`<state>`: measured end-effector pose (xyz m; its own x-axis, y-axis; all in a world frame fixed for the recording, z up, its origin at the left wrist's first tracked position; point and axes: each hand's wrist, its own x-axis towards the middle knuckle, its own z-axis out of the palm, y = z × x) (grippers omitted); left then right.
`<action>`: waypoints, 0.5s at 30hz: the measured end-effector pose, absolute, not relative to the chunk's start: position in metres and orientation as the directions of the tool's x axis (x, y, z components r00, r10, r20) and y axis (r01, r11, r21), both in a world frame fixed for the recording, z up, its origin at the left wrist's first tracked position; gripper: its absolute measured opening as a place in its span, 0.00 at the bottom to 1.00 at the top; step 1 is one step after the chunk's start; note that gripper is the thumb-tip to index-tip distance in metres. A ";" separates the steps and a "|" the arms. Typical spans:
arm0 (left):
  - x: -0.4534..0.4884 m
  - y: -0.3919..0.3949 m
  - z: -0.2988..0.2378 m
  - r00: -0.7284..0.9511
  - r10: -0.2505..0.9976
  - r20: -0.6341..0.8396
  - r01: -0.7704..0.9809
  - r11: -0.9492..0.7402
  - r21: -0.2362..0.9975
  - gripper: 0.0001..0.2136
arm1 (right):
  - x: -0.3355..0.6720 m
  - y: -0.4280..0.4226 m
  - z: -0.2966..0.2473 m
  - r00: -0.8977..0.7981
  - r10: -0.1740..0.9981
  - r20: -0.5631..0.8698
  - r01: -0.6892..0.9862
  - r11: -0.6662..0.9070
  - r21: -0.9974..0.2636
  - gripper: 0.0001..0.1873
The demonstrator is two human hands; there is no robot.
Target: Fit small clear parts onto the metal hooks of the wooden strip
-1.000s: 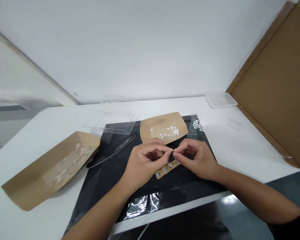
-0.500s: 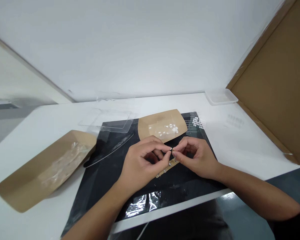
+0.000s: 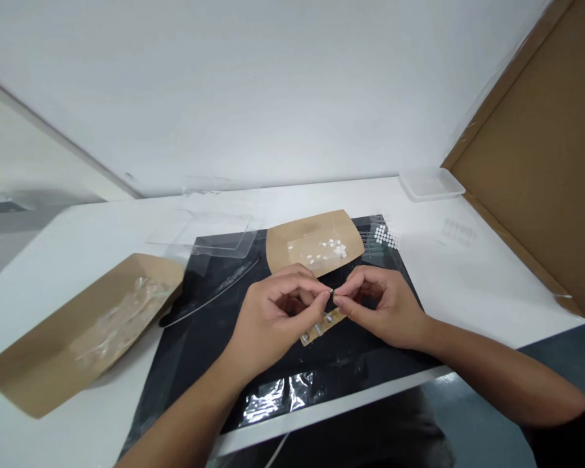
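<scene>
Two-handed work on a small dark piece (image 3: 332,293), apparently unfinished
The left hand (image 3: 275,318) and right hand (image 3: 392,311) meet fingertip to fingertip, the fingers of each pinching the piece above the black mat (image 3: 199,351); below it, several small shiny parts (image 3: 318,329) rest on a tan strip (image 3: 312,337), partly hidden by the hands, so how many are finished cannot be told; loose white discs (image 3: 340,249) remain in the near-central kraft-paper tray (image 3: 316,224), and a sheet of white dots (image 3: 387,236) lies beside it, both seemingly left for use
</scene>
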<state>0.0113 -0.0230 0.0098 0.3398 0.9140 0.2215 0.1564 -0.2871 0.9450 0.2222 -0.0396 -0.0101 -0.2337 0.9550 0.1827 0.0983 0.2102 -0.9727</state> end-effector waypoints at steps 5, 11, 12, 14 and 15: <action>0.011 -0.021 0.010 0.377 0.914 0.148 0.081 -0.192 0.978 0.06 | 0.223 -0.040 -0.010 -0.250 0.954 0.163 0.077 0.188 -0.979 0.08; 0.010 -0.021 0.016 0.412 0.909 0.061 0.075 -0.100 0.992 0.09 | 0.225 -0.038 -0.008 -0.287 0.947 0.141 0.056 0.164 -0.985 0.09; 0.010 -0.021 0.016 0.417 0.908 0.041 0.076 -0.080 0.994 0.09 | 0.225 -0.037 -0.008 -0.295 0.945 0.139 0.054 0.162 -0.985 0.09; 0.009 -0.020 0.016 0.425 0.905 0.009 0.079 -0.047 0.996 0.10 | 0.225 -0.035 -0.008 -0.304 0.942 0.140 0.056 0.165 -0.985 0.09; 0.009 -0.020 0.016 0.426 0.905 -0.002 0.080 -0.035 0.996 0.10 | 0.225 -0.034 -0.009 -0.303 0.941 0.147 0.060 0.173 -0.983 0.09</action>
<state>0.0090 -0.0202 0.0159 0.4264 0.9045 -0.0025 0.0801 -0.0350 0.9962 0.2253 -0.0343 -0.0087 -0.3034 0.9414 0.1473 0.0597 0.1730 -0.9831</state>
